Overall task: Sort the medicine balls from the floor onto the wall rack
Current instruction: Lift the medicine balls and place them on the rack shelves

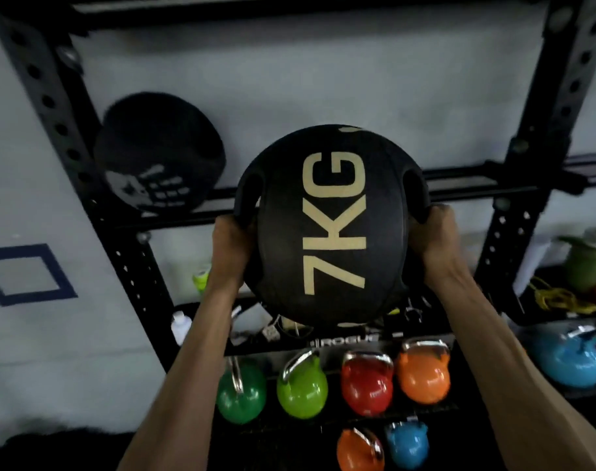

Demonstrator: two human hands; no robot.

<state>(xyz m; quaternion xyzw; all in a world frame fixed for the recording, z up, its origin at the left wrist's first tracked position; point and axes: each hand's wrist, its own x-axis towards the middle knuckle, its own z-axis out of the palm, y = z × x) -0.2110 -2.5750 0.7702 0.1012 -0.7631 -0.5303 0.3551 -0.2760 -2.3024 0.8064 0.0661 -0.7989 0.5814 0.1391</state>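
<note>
A black medicine ball [330, 229] marked "7KG" in tan letters, with a handle cut into each side, is lifted in front of the black wall rack [514, 185]. My left hand [230, 241] grips its left handle and my right hand [432, 237] grips its right handle. The ball hangs at the level of the rack's upper shelf rail, hiding the middle of that rail. Another black medicine ball [159, 154] with white print rests on that upper shelf at the left.
Below the ball, lower shelves carry coloured kettlebells: green [301, 390], red [366, 385], orange [424, 373], blue [568, 360]. A green bottle [587, 263] and yellow cord [554, 299] sit on a shelf at right. White wall lies behind and to the left.
</note>
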